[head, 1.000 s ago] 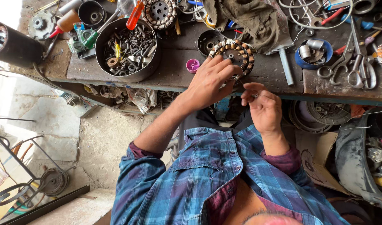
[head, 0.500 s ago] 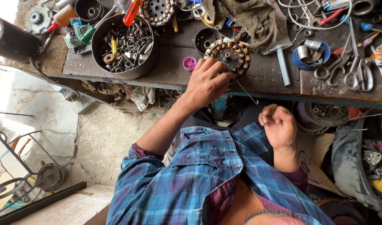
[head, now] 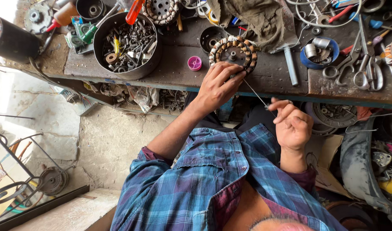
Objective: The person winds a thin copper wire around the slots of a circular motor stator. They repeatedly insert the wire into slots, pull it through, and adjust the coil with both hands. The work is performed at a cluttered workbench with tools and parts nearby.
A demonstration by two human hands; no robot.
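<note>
**Wire drawn from a stator at the bench's near edge**

The left hand (head: 216, 87) lies on the wound stator (head: 233, 54), a round ring of copper-coloured coils that sits flat on the bench (head: 174, 72) close to its near edge, about midway along it. The fingers (head: 230, 76) of this hand are curled and closed down over the near rim of the ring, pressing on the coils.

The right hand (head: 292, 126) is off the bench, below its near edge and apart from the stator. Its thumb and forefinger are pinched shut on the end of a thin wire (head: 255, 93), which runs taut and slanting from the pinch up to the stator under the left hand; the other fingers are loosely bent.

Just left of the stator lies a small pink cap (head: 194, 63). Farther left stands a round metal tin (head: 128, 45) filled with screws and small parts. Scissors (head: 367, 70) lie toward the right end.
</note>
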